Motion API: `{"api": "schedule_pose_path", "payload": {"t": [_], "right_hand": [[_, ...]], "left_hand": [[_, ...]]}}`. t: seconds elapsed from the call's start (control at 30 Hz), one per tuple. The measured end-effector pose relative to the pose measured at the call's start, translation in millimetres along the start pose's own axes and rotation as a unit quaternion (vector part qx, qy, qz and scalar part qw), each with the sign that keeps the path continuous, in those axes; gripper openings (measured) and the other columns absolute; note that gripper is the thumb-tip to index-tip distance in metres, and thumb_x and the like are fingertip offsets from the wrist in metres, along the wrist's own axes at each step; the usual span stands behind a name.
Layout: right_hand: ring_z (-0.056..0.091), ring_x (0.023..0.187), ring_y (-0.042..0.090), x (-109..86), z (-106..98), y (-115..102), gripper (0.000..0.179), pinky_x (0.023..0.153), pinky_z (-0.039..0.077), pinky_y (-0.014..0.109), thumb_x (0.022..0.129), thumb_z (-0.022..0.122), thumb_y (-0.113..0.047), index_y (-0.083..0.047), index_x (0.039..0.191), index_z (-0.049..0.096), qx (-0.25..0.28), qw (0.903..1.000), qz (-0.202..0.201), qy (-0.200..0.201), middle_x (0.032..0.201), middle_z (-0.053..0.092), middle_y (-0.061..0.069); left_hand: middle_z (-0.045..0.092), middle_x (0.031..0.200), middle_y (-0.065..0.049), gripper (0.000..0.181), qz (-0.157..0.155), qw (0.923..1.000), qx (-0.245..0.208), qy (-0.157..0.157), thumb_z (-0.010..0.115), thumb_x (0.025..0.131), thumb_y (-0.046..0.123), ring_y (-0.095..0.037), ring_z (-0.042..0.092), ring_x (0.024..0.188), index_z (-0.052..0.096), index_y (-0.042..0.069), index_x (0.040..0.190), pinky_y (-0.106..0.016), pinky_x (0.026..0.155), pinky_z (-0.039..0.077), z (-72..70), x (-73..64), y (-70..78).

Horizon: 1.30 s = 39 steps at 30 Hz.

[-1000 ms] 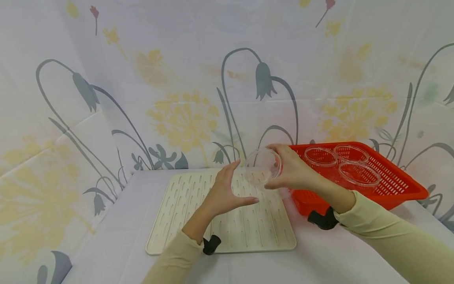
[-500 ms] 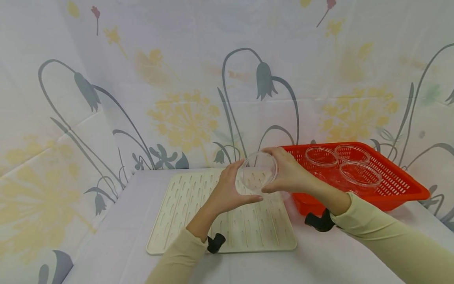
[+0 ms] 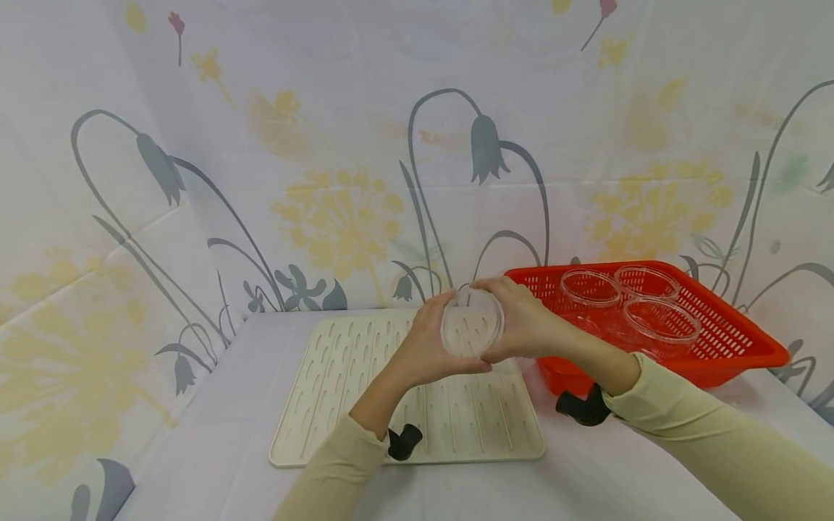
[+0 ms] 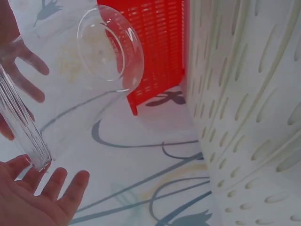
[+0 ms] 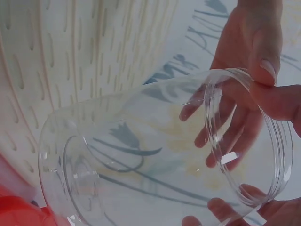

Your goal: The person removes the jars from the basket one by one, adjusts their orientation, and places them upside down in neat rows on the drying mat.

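Observation:
A clear plastic jar (image 3: 472, 329), tilted on its side with a ringed rim (image 5: 275, 155) at one end, is held up over a cream ridged mat (image 3: 352, 383). My right hand (image 3: 521, 322) grips it at the rim, thumb on one side and fingers on the other. From the left, my left hand (image 3: 426, 344) cups the same end, its fingers (image 4: 56, 183) spread at the rim in the left wrist view. Through the clear wall the left fingers (image 5: 233, 127) show behind the jar in the right wrist view.
A red slotted basket (image 3: 743, 325) stands right of the mat. Inside it are several clear round containers, with one rim (image 3: 661, 338) nearest the front. A white cloth with printed flowers covers the table and the wall behind.
My right hand has brought the jar slightly left and down. My left hand has moved right and closed in around the jar, so the gap between the hands has narrowed.

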State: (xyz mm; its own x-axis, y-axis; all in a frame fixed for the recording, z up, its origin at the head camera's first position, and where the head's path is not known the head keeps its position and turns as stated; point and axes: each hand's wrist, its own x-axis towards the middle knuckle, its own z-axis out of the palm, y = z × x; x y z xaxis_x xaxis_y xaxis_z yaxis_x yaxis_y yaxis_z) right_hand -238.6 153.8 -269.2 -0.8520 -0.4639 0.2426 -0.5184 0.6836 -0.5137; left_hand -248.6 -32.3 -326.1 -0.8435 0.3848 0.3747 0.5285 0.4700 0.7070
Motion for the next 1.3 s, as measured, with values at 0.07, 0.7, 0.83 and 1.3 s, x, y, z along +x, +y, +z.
{"api": "schedule_pose_path", "payload": {"t": [0.07, 0.7, 0.83, 1.3], "right_hand": [[0.041, 0.109, 0.034, -0.2, 0, -1, 0.088, 0.082, 0.044, 0.057, 0.058, 0.087, -0.015, -0.006, 0.132, 0.040, -0.006, 1.0000, -0.004, -0.006, 0.127, 0.043, 0.015], [0.032, 0.124, 0.038, -15.5, -16, 11, 0.083, 0.090, 0.038, 0.060, 0.073, 0.079, -0.023, -0.013, 0.142, 0.033, 0.094, 0.9943, 0.042, 0.027, 0.138, 0.034, 0.016], [0.031, 0.125, 0.040, -21.0, -15, 18, 0.080, 0.090, 0.038, 0.061, 0.077, 0.076, -0.027, -0.012, 0.141, 0.031, 0.118, 0.9891, 0.072, 0.051, 0.139, 0.033, 0.017], [0.032, 0.125, 0.040, -34.0, 8, 28, 0.078, 0.094, 0.036, 0.058, 0.083, 0.069, -0.038, -0.005, 0.140, 0.027, 0.217, 0.9595, 0.153, 0.095, 0.140, 0.032, 0.019]], "left_hand": [[0.033, 0.143, -0.006, 0.112, 0.010, 0.9999, -0.009, -0.006, 0.089, 0.057, 0.036, -0.021, 0.033, 0.129, 0.026, 0.011, 0.146, -0.043, 0.098, 0.037, 0.3, 0.7, 0.8], [0.038, 0.132, -0.005, 0.094, -0.025, 0.9932, -0.113, 0.011, 0.085, 0.066, 0.026, -0.026, 0.050, 0.106, 0.031, 0.013, 0.141, -0.035, 0.085, 0.047, -14.9, -6.5, 1.0], [0.038, 0.132, -0.006, 0.090, -0.032, 0.9903, -0.133, 0.025, 0.083, 0.070, 0.025, -0.026, 0.049, 0.109, 0.031, 0.015, 0.142, -0.036, 0.085, 0.047, -19.7, -8.8, -1.5], [0.033, 0.140, -0.005, 0.088, -0.013, 0.9860, -0.160, 0.044, 0.080, 0.072, 0.020, -0.025, 0.044, 0.115, 0.028, 0.011, 0.143, -0.040, 0.088, 0.046, -24.2, -14.4, -8.4]]}}
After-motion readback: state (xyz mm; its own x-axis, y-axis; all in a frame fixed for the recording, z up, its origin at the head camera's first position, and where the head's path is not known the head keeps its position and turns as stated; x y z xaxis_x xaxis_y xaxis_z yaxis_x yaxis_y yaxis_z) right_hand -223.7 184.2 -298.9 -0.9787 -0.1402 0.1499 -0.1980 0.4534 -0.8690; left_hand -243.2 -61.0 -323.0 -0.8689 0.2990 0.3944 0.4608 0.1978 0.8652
